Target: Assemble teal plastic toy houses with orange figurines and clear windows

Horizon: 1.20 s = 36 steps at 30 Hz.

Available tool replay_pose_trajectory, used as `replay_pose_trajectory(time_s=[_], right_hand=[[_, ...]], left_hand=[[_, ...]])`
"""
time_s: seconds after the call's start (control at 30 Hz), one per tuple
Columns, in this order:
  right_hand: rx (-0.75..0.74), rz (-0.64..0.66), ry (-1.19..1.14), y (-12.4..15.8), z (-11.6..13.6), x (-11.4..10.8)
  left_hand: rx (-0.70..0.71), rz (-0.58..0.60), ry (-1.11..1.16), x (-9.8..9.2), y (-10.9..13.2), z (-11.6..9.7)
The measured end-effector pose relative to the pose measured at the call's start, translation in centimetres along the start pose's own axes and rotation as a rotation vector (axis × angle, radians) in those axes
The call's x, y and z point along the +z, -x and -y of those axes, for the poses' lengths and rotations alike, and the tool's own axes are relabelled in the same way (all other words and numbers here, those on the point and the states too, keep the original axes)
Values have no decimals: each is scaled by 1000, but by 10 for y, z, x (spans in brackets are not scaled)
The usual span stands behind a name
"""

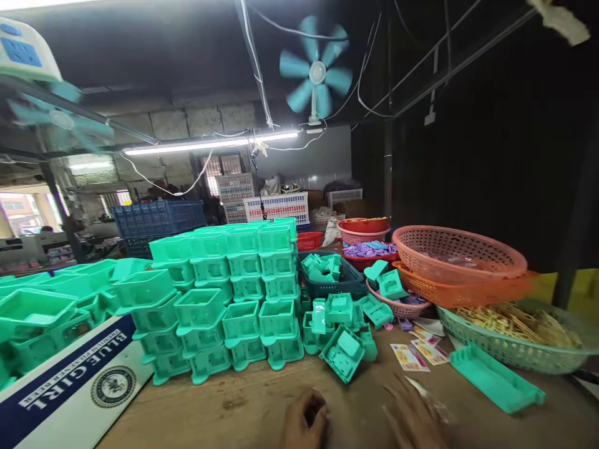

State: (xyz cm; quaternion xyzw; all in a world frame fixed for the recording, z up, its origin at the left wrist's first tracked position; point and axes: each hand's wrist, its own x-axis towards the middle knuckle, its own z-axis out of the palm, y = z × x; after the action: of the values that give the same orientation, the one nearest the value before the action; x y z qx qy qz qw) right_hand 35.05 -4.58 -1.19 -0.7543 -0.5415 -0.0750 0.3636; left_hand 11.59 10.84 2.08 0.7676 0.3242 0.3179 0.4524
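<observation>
My left hand [305, 419] is low over the table's front, its fingers curled in toward the thumb, with nothing visible in them. To its right, my right hand [414, 413] lies with fingers stretched and slightly apart, a bit blurred. Beside its fingers is a thin whitish, see-through piece [429, 399], too blurred to name. Beyond both hands, a green plastic part [344, 353] leans tilted against a loose heap of green pieces [339, 308]. Small printed cards [409, 357] lie past my right hand. Further right is a long green tray-like part [496, 377].
Stacked green plastic housings [243, 318] form a wall at centre left. A beer carton [79, 380] stands left. Baskets crowd the right: a pink one [458, 252], an orange one [435, 290] and a pale green one [510, 333]. A dark crate [353, 290] sits behind the heap.
</observation>
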Motion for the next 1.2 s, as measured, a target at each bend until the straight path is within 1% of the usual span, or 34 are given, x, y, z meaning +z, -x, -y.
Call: replay_pose_trajectory(time_s=[0.17, 0.33, 0.47, 0.53, 0.6, 0.67, 0.73, 0.77, 0.87, 0.97, 1.0, 1.07, 1.13, 1.2], right_hand=[[78, 81, 189, 13, 0, 19], [70, 78, 238, 20, 7, 21], [125, -9, 255, 22, 17, 20], [94, -91, 222, 22, 23, 17], [25, -196, 141, 15, 28, 9], [-30, -282, 61, -3, 34, -2], [-61, -314, 20, -33, 39, -14], [-77, -316, 12, -51, 42, -18], [-132, -302, -3, -110, 51, -23], [-199, -263, 0, -157, 60, -15], [-221, -244, 4, -167, 64, -11], [-260, -210, 17, -178, 69, -7], [-283, -192, 32, -178, 72, -9], [-293, -200, 43, -170, 74, -18]], left_hand=[[1, -20, 65, -5, 4, -10], [4, -40, 47, -6, 7, -16], [33, -59, 3, -6, 9, -19], [60, -78, -20, -6, 13, -21], [98, -108, -48, -5, 16, -25], [151, -145, -86, -5, 15, -33], [220, -183, -133, -6, 6, -46], [257, -204, -160, -6, -2, -54], [365, -263, -256, -11, -38, -80], [425, -268, -370, -15, -79, -98], [430, -259, -406, -16, -90, -101], [424, -234, -467, -15, -107, -101], [415, -205, -501, -14, -118, -99], [415, -187, -503, -13, -122, -96]])
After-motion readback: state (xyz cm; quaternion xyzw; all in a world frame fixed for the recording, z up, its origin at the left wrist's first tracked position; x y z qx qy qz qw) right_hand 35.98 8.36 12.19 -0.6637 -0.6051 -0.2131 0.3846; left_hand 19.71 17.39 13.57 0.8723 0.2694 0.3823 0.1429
